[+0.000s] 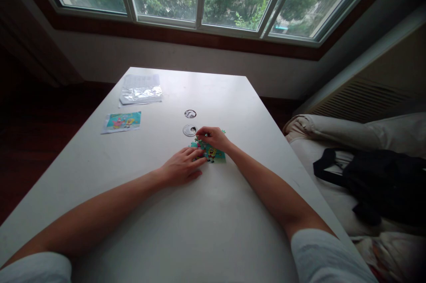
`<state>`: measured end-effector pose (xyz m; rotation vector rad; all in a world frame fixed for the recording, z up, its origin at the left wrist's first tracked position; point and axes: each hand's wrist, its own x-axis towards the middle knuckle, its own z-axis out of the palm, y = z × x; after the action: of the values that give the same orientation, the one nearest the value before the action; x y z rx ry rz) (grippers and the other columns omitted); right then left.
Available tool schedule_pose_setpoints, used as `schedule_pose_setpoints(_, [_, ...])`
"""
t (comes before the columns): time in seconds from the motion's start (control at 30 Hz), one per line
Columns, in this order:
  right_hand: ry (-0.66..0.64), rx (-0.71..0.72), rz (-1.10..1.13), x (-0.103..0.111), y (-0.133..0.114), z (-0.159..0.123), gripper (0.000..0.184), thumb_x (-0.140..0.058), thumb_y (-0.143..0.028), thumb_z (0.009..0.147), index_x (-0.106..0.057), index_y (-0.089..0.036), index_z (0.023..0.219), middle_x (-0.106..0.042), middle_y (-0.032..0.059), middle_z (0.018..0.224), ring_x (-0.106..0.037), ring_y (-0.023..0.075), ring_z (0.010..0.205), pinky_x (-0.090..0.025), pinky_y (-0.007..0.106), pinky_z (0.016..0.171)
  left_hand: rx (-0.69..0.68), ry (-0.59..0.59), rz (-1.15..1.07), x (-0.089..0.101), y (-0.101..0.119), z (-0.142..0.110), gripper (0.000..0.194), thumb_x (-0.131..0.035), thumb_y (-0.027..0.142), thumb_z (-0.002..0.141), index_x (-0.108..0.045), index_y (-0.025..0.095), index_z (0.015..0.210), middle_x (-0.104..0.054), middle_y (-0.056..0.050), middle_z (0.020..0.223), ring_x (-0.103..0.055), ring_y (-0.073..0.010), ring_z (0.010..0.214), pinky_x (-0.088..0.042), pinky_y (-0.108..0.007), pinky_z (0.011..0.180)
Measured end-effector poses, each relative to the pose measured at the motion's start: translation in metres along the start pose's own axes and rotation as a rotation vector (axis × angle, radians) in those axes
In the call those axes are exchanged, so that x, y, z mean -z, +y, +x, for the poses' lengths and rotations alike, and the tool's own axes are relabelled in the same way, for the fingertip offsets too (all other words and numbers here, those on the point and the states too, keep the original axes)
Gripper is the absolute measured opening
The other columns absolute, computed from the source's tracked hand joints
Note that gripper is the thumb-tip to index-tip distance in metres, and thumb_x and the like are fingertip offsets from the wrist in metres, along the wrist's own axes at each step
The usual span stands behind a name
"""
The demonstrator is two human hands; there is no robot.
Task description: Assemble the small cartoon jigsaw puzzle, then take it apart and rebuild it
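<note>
A small, colourful cartoon jigsaw puzzle (214, 155) lies on the white table (213, 221), near its middle. My left hand (182, 167) rests flat on the table with fingers stretched out, its fingertips touching the puzzle's left edge. My right hand (213, 137) is curled over the puzzle's top edge, fingers pinched on a small puzzle piece that is mostly hidden.
A printed cartoon picture card (122, 121) and a clear plastic bag on a paper sheet (140, 89) lie at the far left. Two round cable holes (190, 122) sit just beyond the puzzle. A black bag (376, 181) lies on a cushioned seat at right. Windows stand behind.
</note>
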<state>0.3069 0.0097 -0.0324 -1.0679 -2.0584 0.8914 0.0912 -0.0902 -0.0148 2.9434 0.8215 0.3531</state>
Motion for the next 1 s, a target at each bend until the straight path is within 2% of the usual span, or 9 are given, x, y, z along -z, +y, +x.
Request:
schedule_pose_setpoints(0.43, [-0.037, 0.020, -0.034, 0.002, 0.002, 0.000, 0.018, -0.067, -0.031, 0.085, -0.078, -0.023, 0.097, -0.075, 0.0010, 0.090, -0.065, 0.0160, 0.080, -0.048, 0.027, 0.078, -0.027, 0.006, -0.027, -0.002, -0.003, 0.001, 0.041, -0.048, 0.035, 0.100, -0.056, 0.023, 0.138, -0.053, -0.013, 0.144, -0.050, -0.0294, 0.129, -0.043, -0.047, 0.110])
schedule_pose_setpoints(0.67, [-0.041, 0.053, -0.047, 0.002, 0.002, 0.001, 0.015, -0.068, -0.025, 0.085, -0.078, -0.023, 0.095, -0.074, 0.0018, 0.091, -0.066, 0.0164, 0.084, -0.049, 0.028, 0.080, -0.057, 0.021, -0.070, -0.007, -0.015, 0.000, 0.040, -0.047, 0.023, 0.098, -0.058, 0.025, 0.136, -0.057, -0.007, 0.144, -0.052, -0.0254, 0.131, -0.045, -0.043, 0.111])
schedule_pose_setpoints(1.0, [-0.010, 0.063, -0.137, 0.000, -0.005, 0.000, 0.013, -0.069, -0.015, 0.083, -0.076, -0.022, 0.091, -0.071, 0.0019, 0.085, -0.061, 0.0171, 0.086, -0.047, 0.029, 0.081, -0.054, 0.028, -0.084, -0.004, -0.014, 0.002, 0.040, -0.050, 0.022, 0.096, -0.059, 0.026, 0.135, -0.058, -0.008, 0.143, -0.054, -0.0251, 0.129, -0.046, -0.043, 0.109])
